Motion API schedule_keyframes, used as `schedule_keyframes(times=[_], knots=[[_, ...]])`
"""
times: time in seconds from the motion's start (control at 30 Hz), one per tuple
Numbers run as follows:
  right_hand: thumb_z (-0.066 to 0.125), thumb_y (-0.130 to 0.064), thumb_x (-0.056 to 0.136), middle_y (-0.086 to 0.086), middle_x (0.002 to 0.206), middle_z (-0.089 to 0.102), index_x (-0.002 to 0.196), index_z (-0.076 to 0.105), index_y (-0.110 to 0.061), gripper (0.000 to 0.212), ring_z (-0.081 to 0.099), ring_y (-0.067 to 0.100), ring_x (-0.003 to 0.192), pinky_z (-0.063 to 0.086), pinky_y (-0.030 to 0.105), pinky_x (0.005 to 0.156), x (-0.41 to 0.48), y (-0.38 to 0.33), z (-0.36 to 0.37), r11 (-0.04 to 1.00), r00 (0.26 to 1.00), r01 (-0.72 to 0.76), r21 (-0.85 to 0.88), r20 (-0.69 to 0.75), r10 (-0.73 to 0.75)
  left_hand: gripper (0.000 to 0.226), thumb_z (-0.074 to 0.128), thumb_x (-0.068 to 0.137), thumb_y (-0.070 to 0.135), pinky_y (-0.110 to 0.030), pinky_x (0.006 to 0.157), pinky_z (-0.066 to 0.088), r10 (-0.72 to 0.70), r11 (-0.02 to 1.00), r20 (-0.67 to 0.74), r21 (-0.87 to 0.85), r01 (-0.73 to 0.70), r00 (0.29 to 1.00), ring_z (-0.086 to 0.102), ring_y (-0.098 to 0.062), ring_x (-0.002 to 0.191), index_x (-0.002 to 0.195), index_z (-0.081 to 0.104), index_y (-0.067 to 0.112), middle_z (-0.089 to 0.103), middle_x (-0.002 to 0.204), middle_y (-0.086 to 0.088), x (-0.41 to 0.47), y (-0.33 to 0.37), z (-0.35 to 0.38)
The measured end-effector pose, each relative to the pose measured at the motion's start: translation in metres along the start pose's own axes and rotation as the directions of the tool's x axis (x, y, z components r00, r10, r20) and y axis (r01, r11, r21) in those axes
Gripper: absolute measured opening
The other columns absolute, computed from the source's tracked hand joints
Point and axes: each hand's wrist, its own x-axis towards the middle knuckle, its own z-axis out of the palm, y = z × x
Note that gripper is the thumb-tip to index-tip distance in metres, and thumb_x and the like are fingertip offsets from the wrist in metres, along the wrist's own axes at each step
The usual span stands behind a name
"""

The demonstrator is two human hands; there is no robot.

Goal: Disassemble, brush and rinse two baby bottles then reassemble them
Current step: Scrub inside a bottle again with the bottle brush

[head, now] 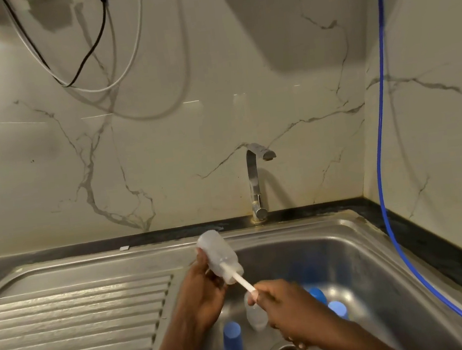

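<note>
Head view: left hand (205, 290) clamps the tilted bottle (219, 255), right hand (284, 301) pinches the brush (243, 282) poking into it.

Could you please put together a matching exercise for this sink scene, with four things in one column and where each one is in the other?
Things:
1. held bottle
2. brush handle
3. second bottle
4. blue hose

Places:
A. rests down in the sink
B. hangs along the right wall
C. gripped by the left hand, tilted
D. pinched by the right hand, running into a bottle's mouth

Pairs: 1-C, 2-D, 3-A, 4-B
</note>
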Motion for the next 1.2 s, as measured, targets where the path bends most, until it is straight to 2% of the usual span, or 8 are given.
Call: schedule_keyframes(times=[0.23, 0.43, 0.57, 0.7, 0.77, 0.9, 1.03, 1.2], knots=[[0.036, -0.038, 0.099, 0.003, 0.093, 0.062, 0.102, 0.055, -0.02, 0.027, 0.057, 0.026, 0.088, 0.044, 0.037, 0.077, 0.011, 0.019, 0.013, 0.941, 0.989, 0.08, -0.328, -0.093, -0.116, 0.084, 0.041, 0.088, 0.064, -0.049, 0.079, 0.057, -0.091, 0.995, 0.033, 0.03, 0.09, 0.995, 0.068, -0.038, 0.092, 0.126, 0.052, -0.01, 0.068, 0.106, -0.028, 0.001, -0.003, 0.005], [0.037, -0.034, 0.105, -0.003, 0.057, 0.036, 0.111, 0.062, -0.016, 0.032, 0.029, 0.004, 0.037, 0.027, 0.016, 0.035, -0.002, -0.007, -0.004, 0.86, 0.955, -0.196, 0.471, 0.29, 0.059, 0.093, 0.093, 0.049, 0.052, -0.037, 0.07, 0.06, -0.118, 0.992, 0.159, -0.027, 0.124, 0.98, 0.065, -0.025, 0.078, 0.117, 0.06, -0.002, 0.064, 0.093, -0.016, -0.002, 0.001, 0.002], [0.037, -0.034, 0.105, -0.002, 0.059, 0.031, 0.118, 0.061, -0.015, 0.033, 0.025, 0.003, 0.038, 0.024, 0.014, 0.032, -0.01, -0.015, -0.017, 0.692, 0.894, -0.337, 0.638, 0.447, 0.023, 0.069, 0.057, 0.083, 0.06, -0.041, 0.074, 0.054, -0.122, 0.989, 0.209, -0.057, 0.136, 0.97, 0.06, -0.027, 0.078, 0.119, 0.057, 0.001, 0.061, 0.093, -0.016, -0.01, 0.008, 0.008], [0.038, -0.034, 0.103, -0.002, 0.066, 0.05, 0.103, 0.063, -0.02, 0.028, 0.049, 0.015, 0.051, 0.038, 0.025, 0.047, -0.003, -0.004, -0.001, 0.998, 1.0, -0.025, 0.055, -0.01, 0.025, 0.057, 0.05, 0.096, 0.044, -0.04, 0.076, 0.06, 0.004, 0.999, -0.013, -0.046, -0.004, 1.0, 0.063, -0.031, 0.096, 0.133, 0.048, 0.0, 0.062, 0.112, -0.023, -0.003, 0.0, 0.008], [0.037, -0.037, 0.101, 0.004, 0.087, 0.061, 0.094, 0.054, -0.021, 0.025, 0.055, 0.025, 0.079, 0.04, 0.032, 0.066, 0.002, 0.006, 0.009, 0.961, 0.988, 0.047, -0.272, -0.128, -0.084, 0.057, 0.045, 0.101, 0.038, -0.039, 0.066, 0.062, -0.014, 0.996, -0.064, -0.083, 0.009, 0.998, 0.065, -0.035, 0.098, 0.139, 0.043, -0.004, 0.061, 0.118, -0.029, 0.001, -0.002, 0.002], [0.036, -0.038, 0.1, 0.007, 0.097, 0.062, 0.099, 0.055, -0.019, 0.027, 0.056, 0.028, 0.09, 0.039, 0.034, 0.073, 0.007, 0.015, 0.017, 0.951, 0.989, 0.04, -0.308, -0.122, -0.081, 0.078, 0.043, 0.092, 0.057, -0.049, 0.081, 0.059, -0.081, 0.996, 0.0, -0.043, 0.081, 0.997, 0.064, -0.039, 0.102, 0.138, 0.043, -0.006, 0.062, 0.122, -0.029, -0.001, -0.001, 0.003], [0.039, -0.032, 0.101, -0.001, 0.07, 0.049, 0.104, 0.064, -0.017, 0.029, 0.047, 0.012, 0.051, 0.039, 0.024, 0.048, 0.0, 0.004, 0.013, 0.997, 0.999, -0.006, 0.074, 0.051, 0.002, 0.069, 0.061, 0.08, 0.047, -0.037, 0.073, 0.061, -0.015, 1.0, -0.015, -0.021, 0.015, 1.0, 0.063, -0.026, 0.085, 0.128, 0.05, -0.002, 0.064, 0.098, -0.018, 0.0, -0.005, 0.005], [0.037, -0.034, 0.105, -0.002, 0.058, 0.031, 0.122, 0.059, -0.011, 0.036, 0.026, 0.003, 0.038, 0.025, 0.014, 0.033, -0.01, -0.013, -0.009, 0.737, 0.895, -0.328, 0.591, 0.444, 0.043, 0.07, 0.059, 0.085, 0.055, -0.034, 0.066, 0.06, -0.086, 0.986, 0.147, -0.126, 0.105, 0.985, 0.061, -0.024, 0.074, 0.128, 0.051, 0.0, 0.061, 0.093, -0.016, -0.002, 0.007, 0.0]])
